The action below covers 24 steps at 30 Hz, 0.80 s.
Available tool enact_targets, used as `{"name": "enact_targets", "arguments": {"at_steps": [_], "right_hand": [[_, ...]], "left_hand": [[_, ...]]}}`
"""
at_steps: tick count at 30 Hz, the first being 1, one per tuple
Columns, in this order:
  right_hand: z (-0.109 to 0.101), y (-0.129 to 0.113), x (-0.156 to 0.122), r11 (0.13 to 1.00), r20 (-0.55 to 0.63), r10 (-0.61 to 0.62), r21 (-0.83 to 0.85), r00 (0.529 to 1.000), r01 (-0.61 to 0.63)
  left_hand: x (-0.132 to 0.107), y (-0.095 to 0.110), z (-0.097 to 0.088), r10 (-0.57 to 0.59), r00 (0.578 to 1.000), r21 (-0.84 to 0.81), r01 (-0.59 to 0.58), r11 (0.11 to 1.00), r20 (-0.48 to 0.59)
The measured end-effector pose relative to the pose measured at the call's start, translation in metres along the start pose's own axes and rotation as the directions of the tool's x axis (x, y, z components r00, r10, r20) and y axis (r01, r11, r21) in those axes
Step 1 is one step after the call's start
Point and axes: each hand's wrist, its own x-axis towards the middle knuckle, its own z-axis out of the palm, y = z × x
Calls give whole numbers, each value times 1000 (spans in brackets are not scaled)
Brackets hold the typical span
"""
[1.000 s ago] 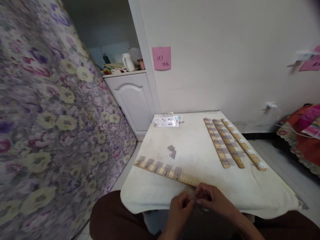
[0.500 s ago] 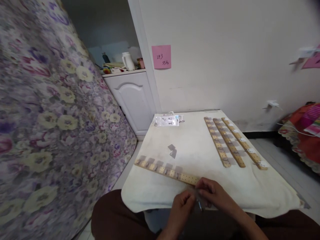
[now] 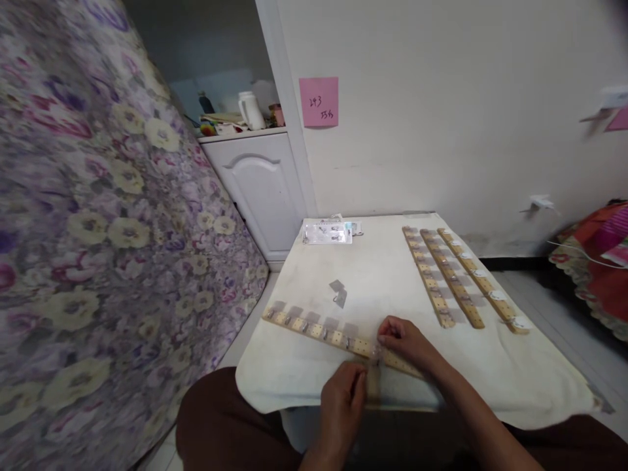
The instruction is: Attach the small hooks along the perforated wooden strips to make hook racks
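Observation:
A long wooden strip with holes (image 3: 294, 323) lies slanted across the near part of the table. Several clear square hook pieces with metal hooks (image 3: 325, 332) sit along its left part. My right hand (image 3: 405, 340) pinches the upper edge of another clear hook piece (image 3: 376, 355), held at the strip right of that row. Just below the strip, my left hand (image 3: 343, 392) is closed, thumb against fingers; whatever it holds is too blurred to name. Beyond the strip lie two loose clear squares (image 3: 339, 298), close together.
Three more wooden strips (image 3: 452, 280) fitted with hooks lie side by side at the right. Clear packaging with hooks (image 3: 326, 232) rests at the table's far left. A white cloth (image 3: 373, 261) covers the table. A flowered curtain (image 3: 108, 229) hangs at the left.
My right hand has moved up and slightly left, bringing the clear hook piece to the strip. My left hand has drawn a little left, apart from the right, and more of the strip shows.

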Motion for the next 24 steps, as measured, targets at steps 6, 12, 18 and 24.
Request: {"name": "enact_targets", "arguments": {"at_steps": [6, 12, 18, 24], "right_hand": [[8, 4, 12, 999, -32, 41, -12, 999, -42], [7, -2, 12, 997, -54, 50, -61, 997, -53], [7, 5, 14, 997, -63, 52, -46, 997, -55], [9, 6, 13, 997, -91, 42, -58, 995, -48]], "left_hand": [[-3, -19, 12, 194, 974, 162, -174, 971, -116], [-1, -26, 17, 280, 949, 230, -243, 942, -145], [-1, -25, 17, 352, 928, 344, -294, 892, -119], [-1, -26, 18, 352, 933, 417, -292, 861, -73]]}}
